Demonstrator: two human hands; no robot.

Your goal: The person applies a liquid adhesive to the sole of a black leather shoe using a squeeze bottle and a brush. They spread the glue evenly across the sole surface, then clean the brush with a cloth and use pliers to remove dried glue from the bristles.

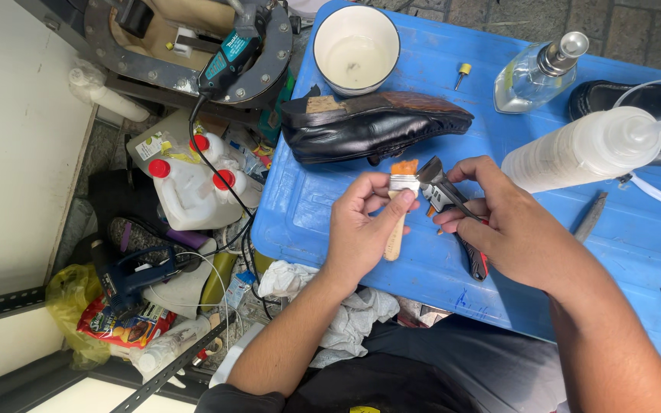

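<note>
Nearest the lens, our two forearms are rising from the lap toward the blue plastic lid serving as a bench. We are closing the left hand around a small paintbrush: thumb across the wooden handle, fingers curled behind it. Its long axis is running near-vertical, orange-stained bristles up and away from us. We are wrapping the right hand around pliers with red-and-black grips, the handles squeezed into the palm. The pliers' nose is pointing up-left and meeting the brush at its metal ferrule, just right of the bristles; whether the tips are actually biting, we cannot tell. Beyond the fingers, a black leather shoe is lying on its side, with a white bowl behind it.
</note>
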